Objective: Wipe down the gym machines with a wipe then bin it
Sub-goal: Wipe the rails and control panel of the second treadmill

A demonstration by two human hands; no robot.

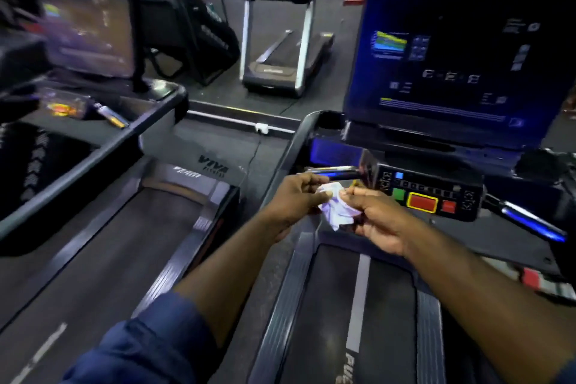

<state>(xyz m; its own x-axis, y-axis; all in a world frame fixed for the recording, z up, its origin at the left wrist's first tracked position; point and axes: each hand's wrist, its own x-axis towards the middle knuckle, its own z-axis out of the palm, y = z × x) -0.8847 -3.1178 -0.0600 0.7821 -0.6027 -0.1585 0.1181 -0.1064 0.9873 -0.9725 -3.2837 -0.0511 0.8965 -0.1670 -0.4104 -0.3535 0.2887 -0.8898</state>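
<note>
Both hands meet in front of the chest with the wipe (336,210) bunched between them. This looks like the wipe being refolded or opened out to give a fresh face before it goes on a surface. Holding it in the air, off the machine, leaves both hands free to work the cloth.

The left hand (296,199) pinches the wipe's left edge between thumb and curled fingers. The right hand (377,218) pinches the opposite edge, thumb on top and fingers tucked beneath. Neither hand is spread wide, and both are closed onto the cloth and nothing else. The picture is soft here, so I cannot tell whether the lower corner hangs loose or is caught under the right fingers.

Just beyond the hands runs a short dark bar (330,172). Just past the right hand sits the panel (430,193), with its green and red buttons. The screen (452,56) rises above and behind that. The belt (358,305) lies under the forearms. No bin shows, so I judge the wiping to be under way and the panel or bar the likely next surface.
</note>
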